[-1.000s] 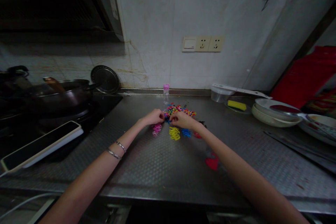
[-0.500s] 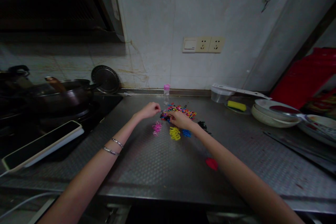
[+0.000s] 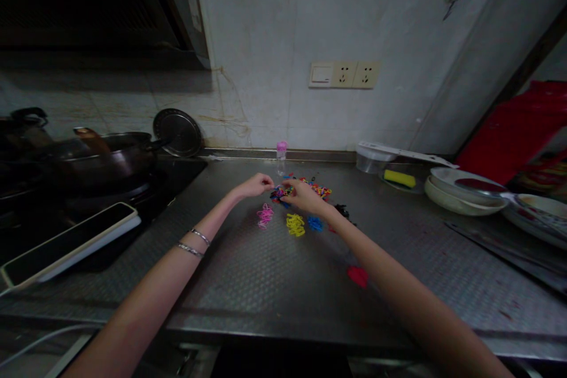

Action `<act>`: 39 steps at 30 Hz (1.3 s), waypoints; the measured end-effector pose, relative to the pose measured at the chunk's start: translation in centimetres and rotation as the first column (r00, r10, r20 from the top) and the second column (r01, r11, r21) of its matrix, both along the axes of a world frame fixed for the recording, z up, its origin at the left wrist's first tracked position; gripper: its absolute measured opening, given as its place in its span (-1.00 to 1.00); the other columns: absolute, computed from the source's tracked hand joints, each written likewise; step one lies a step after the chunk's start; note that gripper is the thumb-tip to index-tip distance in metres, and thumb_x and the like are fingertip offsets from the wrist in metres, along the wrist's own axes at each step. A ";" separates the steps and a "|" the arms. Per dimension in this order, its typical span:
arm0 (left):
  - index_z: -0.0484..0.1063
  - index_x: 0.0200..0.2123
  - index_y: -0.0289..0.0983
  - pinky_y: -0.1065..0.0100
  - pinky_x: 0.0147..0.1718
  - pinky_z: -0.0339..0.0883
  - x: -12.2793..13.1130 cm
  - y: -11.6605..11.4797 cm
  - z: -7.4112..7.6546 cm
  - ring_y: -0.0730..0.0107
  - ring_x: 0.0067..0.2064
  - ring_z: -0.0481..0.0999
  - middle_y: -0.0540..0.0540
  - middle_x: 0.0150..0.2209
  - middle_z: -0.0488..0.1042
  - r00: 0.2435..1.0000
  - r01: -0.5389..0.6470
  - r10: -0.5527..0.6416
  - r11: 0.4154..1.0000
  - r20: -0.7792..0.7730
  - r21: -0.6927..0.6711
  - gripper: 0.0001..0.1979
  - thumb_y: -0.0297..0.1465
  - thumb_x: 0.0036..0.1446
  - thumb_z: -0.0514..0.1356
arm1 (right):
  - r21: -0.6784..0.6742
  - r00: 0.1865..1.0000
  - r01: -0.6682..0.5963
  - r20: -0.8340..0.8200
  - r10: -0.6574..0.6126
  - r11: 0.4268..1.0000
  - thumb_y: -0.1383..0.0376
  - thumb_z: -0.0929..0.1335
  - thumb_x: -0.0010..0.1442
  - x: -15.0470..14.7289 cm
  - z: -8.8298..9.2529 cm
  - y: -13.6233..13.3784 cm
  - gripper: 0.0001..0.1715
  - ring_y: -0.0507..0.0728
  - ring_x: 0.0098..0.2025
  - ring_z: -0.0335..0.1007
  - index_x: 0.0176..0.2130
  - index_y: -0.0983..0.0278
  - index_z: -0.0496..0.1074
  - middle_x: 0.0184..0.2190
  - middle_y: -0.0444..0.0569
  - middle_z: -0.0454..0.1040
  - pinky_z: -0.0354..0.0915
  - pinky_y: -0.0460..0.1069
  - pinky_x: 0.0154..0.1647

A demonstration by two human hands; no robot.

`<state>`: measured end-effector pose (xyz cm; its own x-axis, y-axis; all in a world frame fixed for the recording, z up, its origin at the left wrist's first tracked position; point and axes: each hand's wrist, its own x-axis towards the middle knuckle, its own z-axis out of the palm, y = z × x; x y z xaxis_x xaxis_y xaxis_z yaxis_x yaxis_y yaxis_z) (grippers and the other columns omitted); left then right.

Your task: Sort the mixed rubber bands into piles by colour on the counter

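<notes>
A heap of small mixed-colour rubber bands [image 3: 310,188] lies on the steel counter [image 3: 266,271]. In front of it sit sorted little piles: pink [image 3: 264,215], yellow [image 3: 295,224], blue [image 3: 315,224], black [image 3: 342,210]. My left hand [image 3: 254,185] hovers at the heap's left edge, fingers pinched together; what they hold is too small to name. My right hand [image 3: 302,196] rests on the heap's near side, fingers curled and pinching among the bands.
A small bottle with a pink cap [image 3: 280,156] stands behind the heap. A red piece [image 3: 358,276] lies nearer me. A wok [image 3: 101,156] and a tablet-like device [image 3: 66,245] sit on the left; bowls [image 3: 460,192], a sponge [image 3: 399,178] and a plastic container [image 3: 372,159] on the right.
My left hand has lifted off the pink pile and moved back toward the heap's left edge. My right hand has shifted slightly up into the heap.
</notes>
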<state>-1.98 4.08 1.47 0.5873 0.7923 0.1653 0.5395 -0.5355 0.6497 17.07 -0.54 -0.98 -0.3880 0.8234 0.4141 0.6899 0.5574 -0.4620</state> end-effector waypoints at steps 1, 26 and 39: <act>0.44 -0.47 -0.39 0.48 -0.49 0.13 0.1 -0.3 0.1 0.54 -0.52 0.27 -0.02 -0.55 0.41 1.000 0.010 -0.010 1.000 0.013 -0.012 -0.81 -0.39 -0.01 0.10 | -0.032 0.999 -0.014 -0.037 0.013 0.999 0.25 0.37 -0.01 -0.2 -0.1 0.3 -0.44 0.05 -0.28 0.33 0.00 0.32 0.29 -0.20 0.03 0.43 0.20 -0.08 -0.25; 0.47 -0.39 -0.39 0.49 -0.40 0.17 7.5 -4.1 -1.2 0.49 -0.41 0.36 -0.06 -0.43 0.47 0.951 0.287 -0.273 0.954 -0.144 0.085 -0.86 -0.50 -0.01 0.12 | -0.082 0.994 0.048 -0.095 -0.056 0.996 0.36 0.33 -0.06 6.5 -0.7 2.0 -0.65 -0.01 -0.51 0.29 -0.19 0.36 0.42 -0.55 -0.12 0.43 0.18 -0.14 -0.46; 0.51 -0.38 -0.38 0.50 -0.37 0.20 8.6 -4.1 -1.8 0.48 -0.40 0.41 -0.08 -0.41 0.51 0.917 0.363 -0.349 0.931 -0.191 0.042 -0.83 -0.45 -0.02 0.15 | -0.136 0.976 0.172 0.157 -0.150 0.976 0.38 0.32 -0.05 13.0 0.5 -0.5 -0.78 0.02 -0.43 0.37 -0.33 0.32 0.50 -0.47 -0.07 0.51 0.23 -0.15 -0.41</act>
<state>6.66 -0.05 -0.37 0.8535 0.5143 0.0834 0.4062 -0.7570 0.5118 30.12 -1.07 -0.53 -0.2920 0.9279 0.2317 0.8308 0.3661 -0.4193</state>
